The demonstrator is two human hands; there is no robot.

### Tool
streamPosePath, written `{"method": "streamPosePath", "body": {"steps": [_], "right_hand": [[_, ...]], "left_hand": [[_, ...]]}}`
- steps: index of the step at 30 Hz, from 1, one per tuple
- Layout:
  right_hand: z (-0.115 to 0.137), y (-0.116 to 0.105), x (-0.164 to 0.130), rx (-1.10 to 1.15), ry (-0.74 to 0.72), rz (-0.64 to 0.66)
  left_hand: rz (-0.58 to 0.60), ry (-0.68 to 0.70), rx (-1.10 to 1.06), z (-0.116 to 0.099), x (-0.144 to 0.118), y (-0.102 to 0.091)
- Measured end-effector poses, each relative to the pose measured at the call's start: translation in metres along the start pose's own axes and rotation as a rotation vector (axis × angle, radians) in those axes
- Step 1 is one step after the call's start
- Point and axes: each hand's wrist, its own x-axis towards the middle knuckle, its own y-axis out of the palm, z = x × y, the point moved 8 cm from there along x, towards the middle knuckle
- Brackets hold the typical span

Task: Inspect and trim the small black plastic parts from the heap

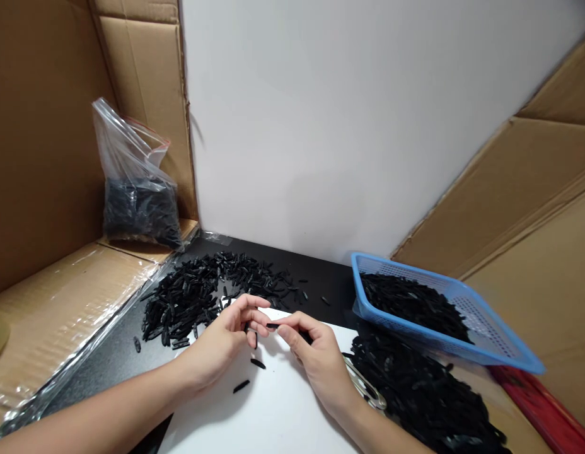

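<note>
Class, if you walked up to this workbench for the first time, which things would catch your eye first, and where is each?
Most striking are the two hands meeting at centre over a white sheet: the left hand and right hand pinch a small black piece between their fingertips. A heap of black pieces spreads just behind the left hand. On the right, a blue basket holds more of them.

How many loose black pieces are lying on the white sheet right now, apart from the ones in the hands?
2: one black piece just below the left hand, another black piece nearer the camera. More may be hidden under the right hand.
</note>
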Motion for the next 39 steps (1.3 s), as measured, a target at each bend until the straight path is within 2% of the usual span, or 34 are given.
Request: {"method": "streamPosePath", "body": {"steps": [5,8,15,19,23,25,27,28,30,32,33,35,39], "right_hand": [[-0.009,-0.003,0.001,0.054,0.040,-0.043],[-0.012,-0.002,0.001,0.085,0.068,-0.035],[-0.018,0.006,0.001,0.446,0.199,0.031],[-0.017,0.006,0.000,0.264,0.177,0.021],[-0.005,0.008,-0.002,-0.002,0.040,0.037],[-0.001,0.009,-0.003,-0.033,-0.009,0.050],[-0.002,0.006,-0.002,0.000,-0.017,0.028],[-0.004,0.003,0.000,0.033,-0.003,0.005],[-0.011,-0.003,0.004,0.117,0.054,-0.053],[-0.020,-0.006,0.006,0.209,0.133,-0.080],[-0.023,-0.005,0.007,0.255,0.168,-0.078],[-0.026,-0.003,0.008,0.339,0.219,-0.066],[-0.025,0.003,0.005,0.451,0.271,-0.030]], "left_hand": [[-0.032,0.034,0.052,0.003,0.001,-0.007],[-0.001,0.064,0.044,0.003,0.003,-0.008],[0.065,0.039,0.122,0.005,0.002,-0.002],[0.143,0.027,0.203,0.009,-0.003,0.005],[0.215,0.006,0.336,0.017,-0.010,0.012],[0.254,0.005,0.354,0.017,-0.012,0.017],[0.231,0.049,0.398,0.009,-0.009,0.015],[0.188,0.093,0.451,0.001,-0.006,0.011],[0.029,0.229,0.660,-0.019,-0.001,-0.003],[-0.030,0.331,0.900,-0.033,0.002,-0.009],[-0.017,0.381,1.006,-0.036,0.003,-0.009],[0.081,0.481,1.216,-0.035,0.002,-0.002],[0.241,0.606,1.537,-0.021,-0.005,0.010]]}}
